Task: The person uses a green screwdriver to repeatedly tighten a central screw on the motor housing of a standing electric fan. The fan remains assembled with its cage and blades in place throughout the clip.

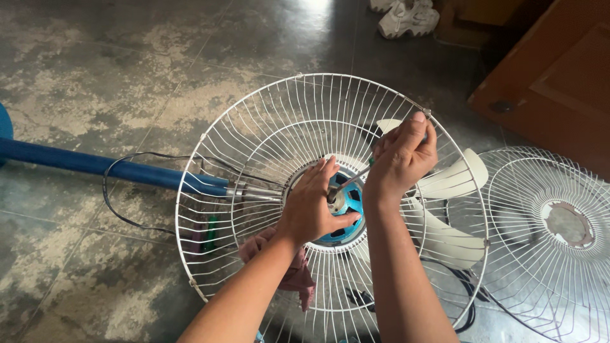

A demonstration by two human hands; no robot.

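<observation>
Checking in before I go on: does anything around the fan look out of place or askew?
Yes: the fan is in pieces on the floor. The front grille lies apart at right, and the blade sits loose under the rear grille. The right hand holds a screwdriver at the blue hub; left hand steadies it.

White wire rear fan guard [254,146], round, dished, lying open side up on floor. At hub, blue motor face [347,202] with short shaft, partly hidden under hand. Slim screwdriver [353,178], metal shank angled down-left, tip at the hub, handle hidden in fist.
</observation>
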